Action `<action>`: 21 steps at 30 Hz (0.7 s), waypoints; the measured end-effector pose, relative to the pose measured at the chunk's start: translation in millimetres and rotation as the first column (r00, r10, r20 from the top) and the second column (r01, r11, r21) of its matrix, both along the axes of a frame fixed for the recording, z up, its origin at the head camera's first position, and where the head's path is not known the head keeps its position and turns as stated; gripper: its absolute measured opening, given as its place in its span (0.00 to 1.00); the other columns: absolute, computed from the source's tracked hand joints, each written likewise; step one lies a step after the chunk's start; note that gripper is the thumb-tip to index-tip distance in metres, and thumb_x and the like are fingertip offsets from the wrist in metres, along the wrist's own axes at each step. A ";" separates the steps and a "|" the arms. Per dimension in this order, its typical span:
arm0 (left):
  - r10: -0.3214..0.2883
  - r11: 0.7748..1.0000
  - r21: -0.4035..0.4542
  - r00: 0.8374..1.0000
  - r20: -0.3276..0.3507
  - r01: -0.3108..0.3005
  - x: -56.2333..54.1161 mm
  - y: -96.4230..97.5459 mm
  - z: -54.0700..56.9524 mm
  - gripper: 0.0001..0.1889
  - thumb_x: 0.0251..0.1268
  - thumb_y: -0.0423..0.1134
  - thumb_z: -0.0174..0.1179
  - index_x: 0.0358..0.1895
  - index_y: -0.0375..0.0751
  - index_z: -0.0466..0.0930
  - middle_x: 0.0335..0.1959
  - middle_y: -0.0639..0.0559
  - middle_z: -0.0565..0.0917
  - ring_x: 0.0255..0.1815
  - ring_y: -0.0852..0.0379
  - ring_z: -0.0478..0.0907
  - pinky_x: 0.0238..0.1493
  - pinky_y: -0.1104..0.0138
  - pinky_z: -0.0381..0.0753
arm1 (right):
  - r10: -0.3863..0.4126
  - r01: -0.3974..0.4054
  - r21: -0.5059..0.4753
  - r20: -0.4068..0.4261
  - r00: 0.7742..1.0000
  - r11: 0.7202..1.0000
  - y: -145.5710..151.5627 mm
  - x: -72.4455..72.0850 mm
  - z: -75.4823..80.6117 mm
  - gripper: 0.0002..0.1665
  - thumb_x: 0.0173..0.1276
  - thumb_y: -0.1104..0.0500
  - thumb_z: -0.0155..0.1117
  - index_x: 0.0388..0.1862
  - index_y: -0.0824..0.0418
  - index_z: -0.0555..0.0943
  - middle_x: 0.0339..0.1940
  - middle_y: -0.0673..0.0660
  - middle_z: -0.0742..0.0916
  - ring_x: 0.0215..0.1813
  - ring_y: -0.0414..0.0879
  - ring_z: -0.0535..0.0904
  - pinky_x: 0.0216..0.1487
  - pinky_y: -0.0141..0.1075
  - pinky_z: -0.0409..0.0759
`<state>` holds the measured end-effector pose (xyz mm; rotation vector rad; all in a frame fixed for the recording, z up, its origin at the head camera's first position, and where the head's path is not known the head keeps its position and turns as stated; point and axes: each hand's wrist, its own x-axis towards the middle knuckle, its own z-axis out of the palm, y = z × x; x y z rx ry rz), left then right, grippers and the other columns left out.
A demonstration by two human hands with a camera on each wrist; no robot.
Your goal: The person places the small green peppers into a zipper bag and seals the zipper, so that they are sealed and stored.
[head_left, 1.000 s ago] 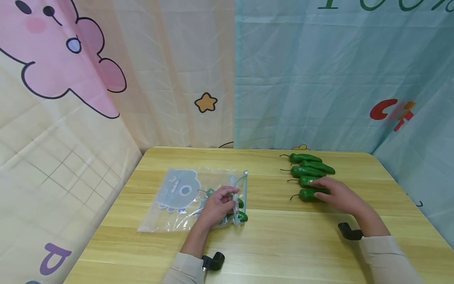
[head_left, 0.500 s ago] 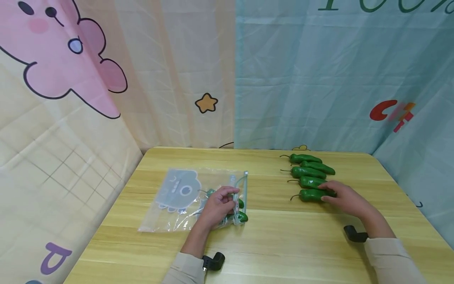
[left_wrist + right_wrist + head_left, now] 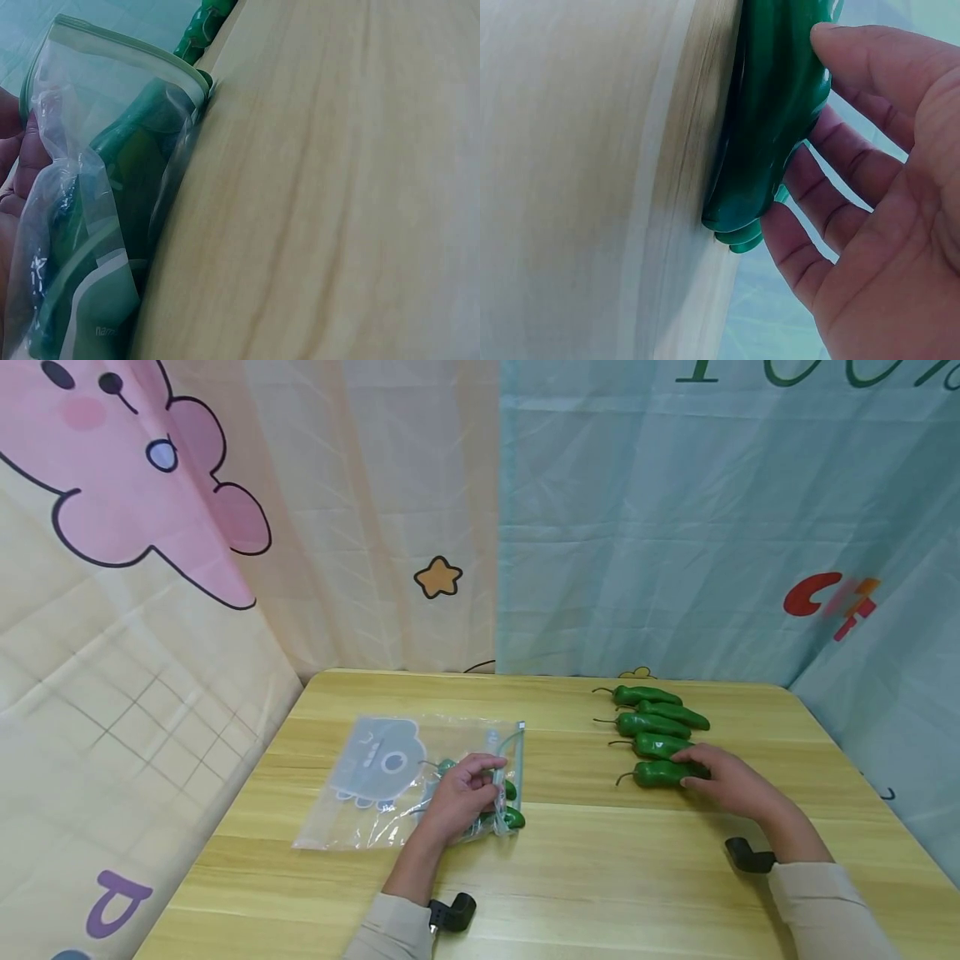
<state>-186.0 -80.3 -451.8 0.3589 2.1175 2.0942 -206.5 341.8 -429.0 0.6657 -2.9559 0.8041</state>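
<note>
On the left of the table lies a clear zip bag (image 3: 378, 777) with a grey-blue cartoon print. Several green peppers (image 3: 135, 157) show through its plastic. My left hand (image 3: 461, 797) grips the bag near its mouth, which faces right and has a pale green rim in the left wrist view. To the right, several long green peppers lie in a column with stems pointing left. The nearest green pepper (image 3: 658, 774) has its tip end between the thumb and fingers of my right hand (image 3: 731, 785). In the right wrist view, thumb and fingertips meet that pepper's glossy side, and it lies on the tabletop.
Behind the held one, the other green peppers (image 3: 651, 724) lie close together toward the back edge. The wooden table (image 3: 585, 877) ends at hanging fabric (image 3: 637, 527) at the back and both sides. Each wrist wears a black camera (image 3: 750, 856).
My right hand has shifted slightly right, from over the two nearest peppers to the front one's tip, where thumb and fingers now pinch it. The left hand and bag have stayed put.
</note>
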 end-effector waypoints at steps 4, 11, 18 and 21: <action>0.003 1.000 -0.018 1.000 -0.013 -0.003 -0.3 0.0 -0.3 0.21 0.62 0.21 0.56 0.60 0.29 0.77 0.47 0.46 0.76 0.34 0.60 0.74 0.34 0.69 0.83 | 0.001 -0.001 -0.002 0.018 1.000 1.000 -0.4 0.7 0.2 0.18 0.65 0.68 0.67 0.53 0.69 0.79 0.55 0.73 0.79 0.60 0.72 0.72 0.56 0.64 0.72; -0.002 1.000 -0.016 1.000 -0.017 0.001 0.4 0.1 0.5 0.21 0.62 0.21 0.56 0.59 0.29 0.77 0.44 0.46 0.76 0.34 0.60 0.75 0.34 0.69 0.84 | -0.004 0.004 0.000 0.033 0.999 1.000 0.3 1.5 1.6 0.17 0.66 0.68 0.66 0.53 0.69 0.79 0.55 0.71 0.80 0.60 0.70 0.72 0.56 0.63 0.72; 0.005 1.000 -0.018 1.000 -0.006 -0.005 0.9 -0.4 2.2 0.21 0.61 0.22 0.56 0.60 0.29 0.77 0.44 0.47 0.76 0.34 0.60 0.74 0.35 0.68 0.84 | 0.012 -0.012 -0.008 0.021 1.000 1.000 -1.5 0.3 4.6 0.16 0.67 0.64 0.67 0.53 0.66 0.79 0.53 0.66 0.81 0.57 0.65 0.75 0.54 0.59 0.74; 0.004 1.000 -0.019 1.000 -0.005 -0.005 0.8 -0.5 2.6 0.21 0.61 0.22 0.56 0.59 0.29 0.77 0.44 0.47 0.76 0.34 0.59 0.74 0.35 0.68 0.84 | 0.018 -0.018 -0.011 0.013 1.000 1.000 -3.8 0.4 5.5 0.16 0.67 0.62 0.67 0.52 0.65 0.79 0.52 0.63 0.82 0.56 0.61 0.76 0.53 0.55 0.76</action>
